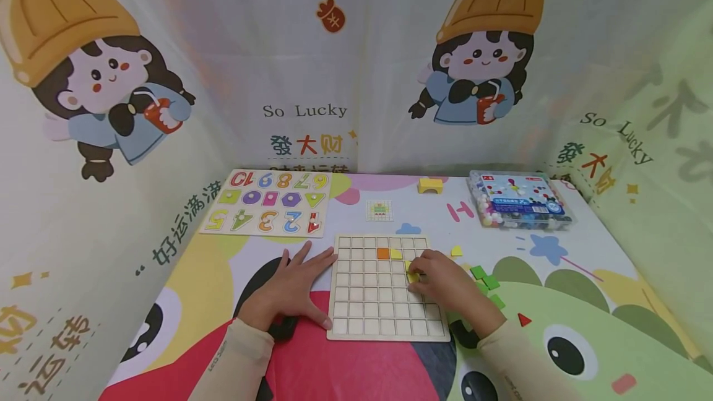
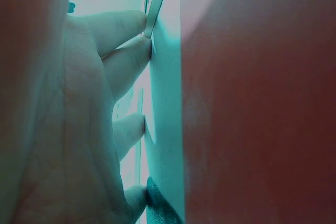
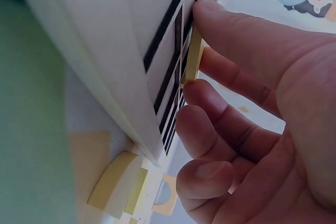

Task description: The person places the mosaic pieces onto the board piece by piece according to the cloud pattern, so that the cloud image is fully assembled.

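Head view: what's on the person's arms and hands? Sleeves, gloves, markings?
Both hands are bare: no gloves, rings or watch visible on the left hand or the right hand. Both arms wear light beige long sleeves ending at the wrist, left sleeve, right sleeve. Each sleeve carries small dark lettering, too small to read.

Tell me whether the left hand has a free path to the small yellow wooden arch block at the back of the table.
Probably yes: the left hand lies flat beside the wooden grid board, holding nothing, and bare cloth leads to the yellow arch block. It sits far back, so a long stretch.
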Tool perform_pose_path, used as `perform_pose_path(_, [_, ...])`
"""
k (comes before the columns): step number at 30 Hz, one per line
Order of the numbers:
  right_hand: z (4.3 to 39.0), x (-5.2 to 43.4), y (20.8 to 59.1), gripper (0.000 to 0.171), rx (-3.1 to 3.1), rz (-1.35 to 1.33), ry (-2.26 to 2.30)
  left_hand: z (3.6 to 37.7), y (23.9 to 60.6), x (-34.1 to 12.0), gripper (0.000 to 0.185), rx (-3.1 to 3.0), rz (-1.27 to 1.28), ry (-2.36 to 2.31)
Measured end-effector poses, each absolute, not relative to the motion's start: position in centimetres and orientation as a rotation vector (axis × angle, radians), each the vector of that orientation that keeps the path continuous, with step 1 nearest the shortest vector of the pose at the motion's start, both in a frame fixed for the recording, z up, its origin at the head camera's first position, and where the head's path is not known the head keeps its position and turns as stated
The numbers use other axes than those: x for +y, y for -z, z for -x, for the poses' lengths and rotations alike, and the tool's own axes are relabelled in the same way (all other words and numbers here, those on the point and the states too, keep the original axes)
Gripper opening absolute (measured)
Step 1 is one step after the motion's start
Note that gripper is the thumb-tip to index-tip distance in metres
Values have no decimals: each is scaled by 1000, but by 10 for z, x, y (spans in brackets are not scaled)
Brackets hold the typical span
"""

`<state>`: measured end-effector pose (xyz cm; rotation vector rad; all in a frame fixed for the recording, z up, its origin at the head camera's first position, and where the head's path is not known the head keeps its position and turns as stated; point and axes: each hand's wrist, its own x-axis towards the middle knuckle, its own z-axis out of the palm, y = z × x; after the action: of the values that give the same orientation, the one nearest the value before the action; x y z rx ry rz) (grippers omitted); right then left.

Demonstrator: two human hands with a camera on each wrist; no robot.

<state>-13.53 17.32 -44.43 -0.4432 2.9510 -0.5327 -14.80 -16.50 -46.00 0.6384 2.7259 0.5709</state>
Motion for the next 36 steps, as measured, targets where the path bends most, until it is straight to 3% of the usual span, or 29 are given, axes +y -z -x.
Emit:
perform_pose_path(21, [133, 174, 441, 31, 2989, 412, 527, 147, 457, -163, 129, 2727, -642, -565])
perform_pose_path(36, [138, 233, 428, 31, 2972, 359, 657, 148, 462, -164, 129, 2734, -635, -555])
